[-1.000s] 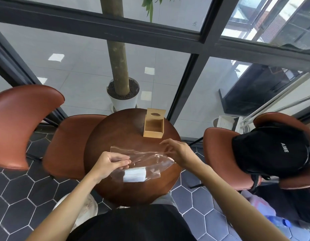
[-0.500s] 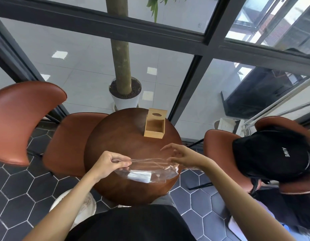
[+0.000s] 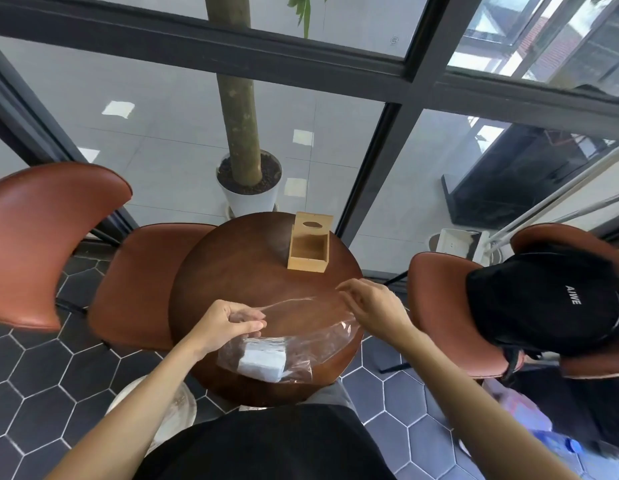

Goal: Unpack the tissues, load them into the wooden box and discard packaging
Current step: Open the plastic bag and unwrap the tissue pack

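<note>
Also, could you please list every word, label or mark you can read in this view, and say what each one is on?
"AIWE": white letters on the black backpack lying on the chair at the right.
A small round mark on the window glass near the top: too small to read.
The tissue pack inside the clear plastic bag and the wooden box: no readable text.

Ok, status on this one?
Left hand and right hand pinching clear bag open. Tissues inside. Wooden box open, unobstructed.
</note>
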